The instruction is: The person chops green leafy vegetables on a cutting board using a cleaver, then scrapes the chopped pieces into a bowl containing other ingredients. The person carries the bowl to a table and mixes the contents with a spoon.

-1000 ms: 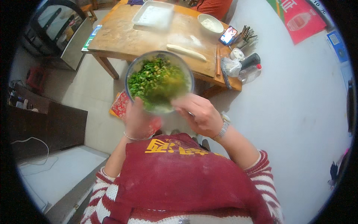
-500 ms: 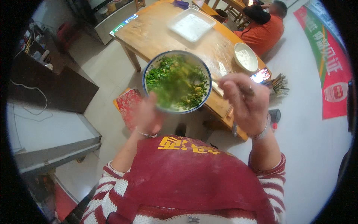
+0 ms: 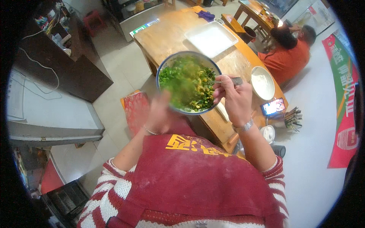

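Two hands flank a round, blue-rimmed white bowl (image 3: 197, 112) of chopped greens (image 3: 204, 89) just ahead, the blurred left hand (image 3: 159, 113) at its lower-left rim, grip unclear, the right hand (image 3: 235, 99) pinching a grey metal handle (image 3: 238, 81) lying crosswise over the right rim, before a floury wooden table (image 3: 163, 40) and, farther, a seated person in orange (image 3: 289, 62).

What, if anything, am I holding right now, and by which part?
Your right hand holds a grey-handled utensil by its handle. Your left hand is at the blue-rimmed bowl's near-left side; its grip is blurred.
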Available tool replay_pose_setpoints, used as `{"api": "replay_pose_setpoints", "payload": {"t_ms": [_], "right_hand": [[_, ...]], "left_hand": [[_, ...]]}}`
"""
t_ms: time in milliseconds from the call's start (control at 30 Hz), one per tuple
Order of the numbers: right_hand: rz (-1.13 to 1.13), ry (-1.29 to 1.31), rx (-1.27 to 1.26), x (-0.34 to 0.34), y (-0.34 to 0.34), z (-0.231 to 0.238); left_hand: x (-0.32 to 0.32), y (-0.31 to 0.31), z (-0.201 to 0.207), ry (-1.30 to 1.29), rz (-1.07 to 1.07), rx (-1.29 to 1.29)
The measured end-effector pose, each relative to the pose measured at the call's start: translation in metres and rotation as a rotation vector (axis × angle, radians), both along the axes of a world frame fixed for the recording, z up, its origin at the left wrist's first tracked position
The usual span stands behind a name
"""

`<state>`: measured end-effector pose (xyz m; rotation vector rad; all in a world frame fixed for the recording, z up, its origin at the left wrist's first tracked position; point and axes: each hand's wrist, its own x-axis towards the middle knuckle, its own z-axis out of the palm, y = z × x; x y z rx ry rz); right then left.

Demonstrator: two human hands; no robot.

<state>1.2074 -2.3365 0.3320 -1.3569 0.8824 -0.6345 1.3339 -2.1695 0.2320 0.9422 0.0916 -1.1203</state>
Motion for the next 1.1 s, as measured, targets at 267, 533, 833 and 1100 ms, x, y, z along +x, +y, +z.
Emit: {"api": "replay_pose_setpoints", "payload": {"t_ms": [267, 533, 833, 1100], "right_hand": [[0.114, -0.002, -0.402, 0.048, -0.055, 0.031], [0.371, 0.126, -0.627, 0.152, -0.079, -0.067], [0.489, 0.283, -0.89, 0.252, -0.13, -0.151], [0.558, 0.168, -0.933, 0.275, -0.163, -0.213]], "left_hand": [[0.059, -0.083, 0.002, 0.013, -0.065, -0.175], [0.17, -0.124, -0.085, -0.034, -0.147, -0.251], [0.323, -0.134, -0.258, -0.274, -0.461, -0.091], [0.359, -0.127, -0.249, -0.093, -0.762, -0.183]]}}
